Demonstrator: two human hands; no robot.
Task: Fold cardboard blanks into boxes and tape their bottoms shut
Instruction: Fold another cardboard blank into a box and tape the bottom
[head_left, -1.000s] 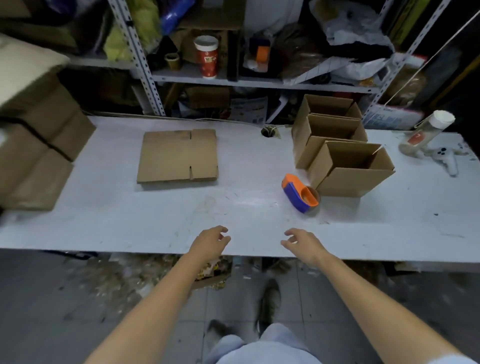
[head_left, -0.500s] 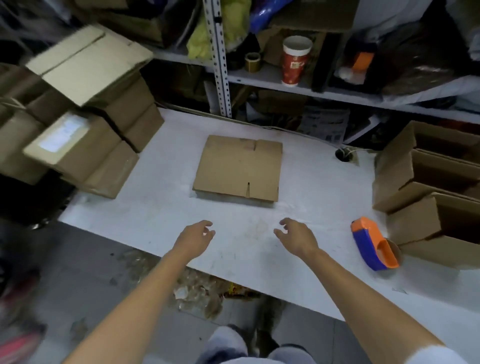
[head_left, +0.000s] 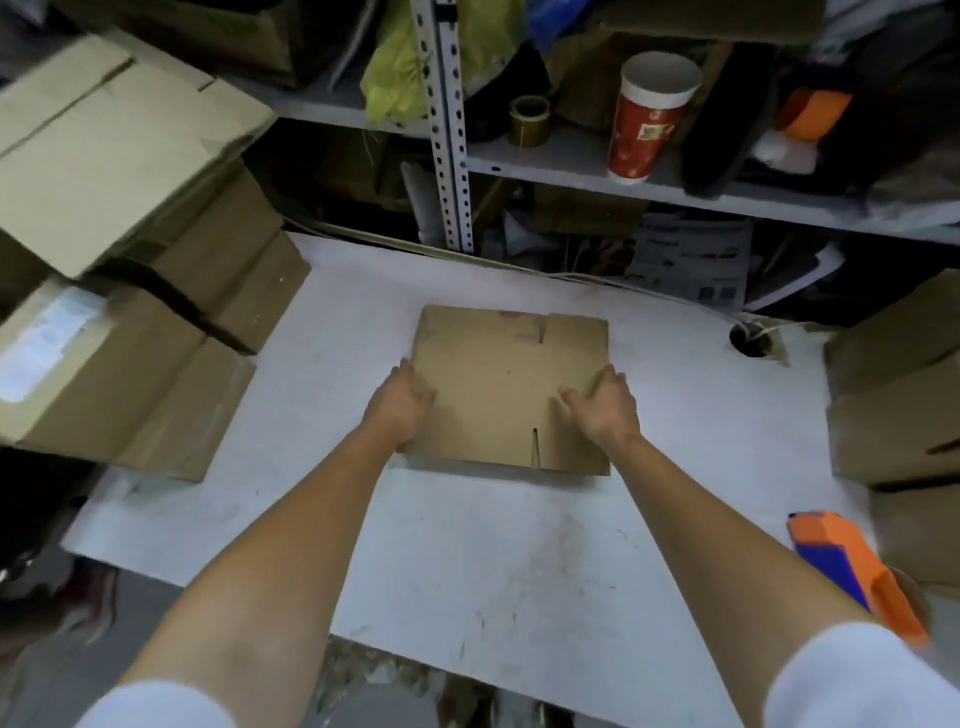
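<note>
Head view, one entry.

Item: cardboard blank (head_left: 498, 384), flattened, brown, lying on the white table (head_left: 519, 545) about mid-width and towards the far half. Its faces lie level with the tabletop. It is slightly wider than it is deep, so its long axis runs from my left to my right. Two cut slots, one in the near edge and one in the far edge, both right of centre, point straight towards and away from me.

Holders: my left hand (head_left: 402, 405) is at the blank's left edge, thumb laid on top, fingers curled against the side. My right hand (head_left: 605, 410) mirrors it at the right edge, thumb on the top face, fingers wrapped at the side. The blank sits between the two hands, both gripping it; whether it is lifted off the table, I cannot tell.

Also present: orange and blue tape dispenser (head_left: 852, 566), near right, well apart from the blank. Folded boxes (head_left: 893, 415) along the right edge. Stacked cartons (head_left: 130, 312), left. Shelf (head_left: 571, 171) behind, bearing a red paper cup (head_left: 649, 114) and a tape roll (head_left: 529, 120).
</note>
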